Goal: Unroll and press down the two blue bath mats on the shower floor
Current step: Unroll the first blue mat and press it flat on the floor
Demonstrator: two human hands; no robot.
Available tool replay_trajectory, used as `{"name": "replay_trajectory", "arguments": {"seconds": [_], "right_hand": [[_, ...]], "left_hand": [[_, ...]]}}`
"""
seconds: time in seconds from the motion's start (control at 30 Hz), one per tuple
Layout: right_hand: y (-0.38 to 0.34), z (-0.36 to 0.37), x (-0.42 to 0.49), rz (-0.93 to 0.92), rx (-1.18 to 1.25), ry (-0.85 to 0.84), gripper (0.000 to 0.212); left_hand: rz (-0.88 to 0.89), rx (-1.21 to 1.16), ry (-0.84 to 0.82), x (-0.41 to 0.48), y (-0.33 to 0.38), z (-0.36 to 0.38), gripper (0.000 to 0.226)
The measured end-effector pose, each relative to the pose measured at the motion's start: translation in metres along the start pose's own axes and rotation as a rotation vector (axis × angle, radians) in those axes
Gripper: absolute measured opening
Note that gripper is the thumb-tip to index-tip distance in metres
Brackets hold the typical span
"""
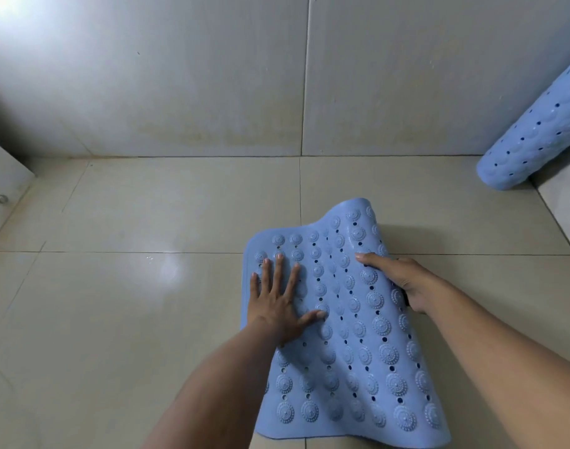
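A blue bath mat (351, 345) with raised round studs and small holes lies mostly unrolled on the beige tiled floor. Its far right corner still curls up off the tiles. My left hand (282, 303) rests flat on the mat's left part, fingers spread. My right hand (403, 283) grips the mat's raised right edge, thumb on top and fingers underneath. A second blue mat (533, 134), still rolled into a tube, leans in the far right corner against the wall.
Grey tiled walls (180, 76) close the space at the back and left. A low tiled ledge (562, 202) runs along the right side. Bare floor tiles (115, 270) stretch to the left of the mat.
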State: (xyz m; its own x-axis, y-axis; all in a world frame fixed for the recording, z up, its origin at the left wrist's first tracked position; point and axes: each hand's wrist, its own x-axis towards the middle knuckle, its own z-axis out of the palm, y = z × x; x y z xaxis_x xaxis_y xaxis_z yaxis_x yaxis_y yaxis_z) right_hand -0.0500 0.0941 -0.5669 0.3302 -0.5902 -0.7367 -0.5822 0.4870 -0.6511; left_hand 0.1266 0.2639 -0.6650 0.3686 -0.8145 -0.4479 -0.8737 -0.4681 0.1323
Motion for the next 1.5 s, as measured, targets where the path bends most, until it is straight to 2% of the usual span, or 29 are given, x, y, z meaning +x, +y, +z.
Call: {"name": "replay_trajectory", "arguments": {"seconds": [0.2, 0.3, 0.47, 0.53, 0.6, 0.63, 0.7, 0.77, 0.83, 0.87, 0.93, 1.03, 1.07, 1.23, 1.33, 1.5], "right_hand": [[0.006, -0.024, -0.004, 0.012, -0.016, 0.029, 0.043], [0.009, -0.035, -0.004, 0.005, -0.028, 0.095, 0.042], [0.009, -0.032, -0.006, 0.016, -0.040, 0.110, 0.037], [0.009, -0.030, -0.002, 0.017, -0.060, 0.173, 0.051], [0.008, -0.029, 0.000, 0.001, -0.154, 0.271, 0.087], [0.006, -0.030, -0.001, -0.010, -0.247, 0.343, 0.098], [0.003, -0.033, -0.006, -0.034, -0.448, 0.478, 0.105], [0.001, -0.038, -0.011, -0.005, -0.552, 0.509, 0.124], [0.002, -0.046, -0.005, 0.049, -0.595, 0.463, 0.139], [0.007, -0.054, 0.003, 0.084, -0.586, 0.424, 0.137], [0.009, -0.064, 0.007, 0.103, -0.449, 0.368, 0.119], [0.006, -0.072, -0.003, 0.052, -0.162, 0.235, 0.071], [0.004, -0.074, -0.005, 0.044, -0.122, 0.199, 0.061], [-0.002, -0.082, -0.014, -0.019, -0.056, 0.169, 0.059], [0.000, -0.088, -0.015, -0.026, -0.034, 0.136, 0.065], [0.003, -0.104, -0.014, -0.052, 0.078, 0.101, 0.043]], "left_hand": [[0.009, -0.002, -0.006, 0.002, -0.012, -0.005, 0.117], [0.007, 0.039, -0.022, 0.006, -0.028, -0.015, 0.119], [0.012, 0.024, 0.008, 0.006, -0.031, -0.014, 0.117], [0.058, 0.020, 0.090, 0.000, -0.026, -0.010, 0.111], [0.146, 0.040, 0.121, -0.008, -0.018, -0.002, 0.108], [0.174, 0.044, 0.106, -0.011, -0.014, 0.003, 0.108], [0.171, 0.039, 0.101, -0.014, -0.010, 0.011, 0.109], [0.154, 0.033, 0.108, -0.012, -0.010, 0.013, 0.110], [0.146, 0.029, 0.097, -0.010, -0.010, 0.011, 0.112], [0.143, 0.029, 0.098, -0.010, -0.010, 0.010, 0.112], [0.135, 0.028, 0.091, -0.009, -0.009, 0.009, 0.111], [0.123, 0.033, 0.069, -0.008, -0.009, 0.009, 0.111], [0.119, 0.032, 0.064, -0.008, -0.009, 0.009, 0.112], [0.102, 0.032, 0.019, -0.008, -0.008, 0.005, 0.114], [0.091, 0.033, -0.006, -0.007, -0.008, 0.002, 0.114], [0.062, 0.039, -0.033, -0.011, -0.014, -0.002, 0.114]]}}
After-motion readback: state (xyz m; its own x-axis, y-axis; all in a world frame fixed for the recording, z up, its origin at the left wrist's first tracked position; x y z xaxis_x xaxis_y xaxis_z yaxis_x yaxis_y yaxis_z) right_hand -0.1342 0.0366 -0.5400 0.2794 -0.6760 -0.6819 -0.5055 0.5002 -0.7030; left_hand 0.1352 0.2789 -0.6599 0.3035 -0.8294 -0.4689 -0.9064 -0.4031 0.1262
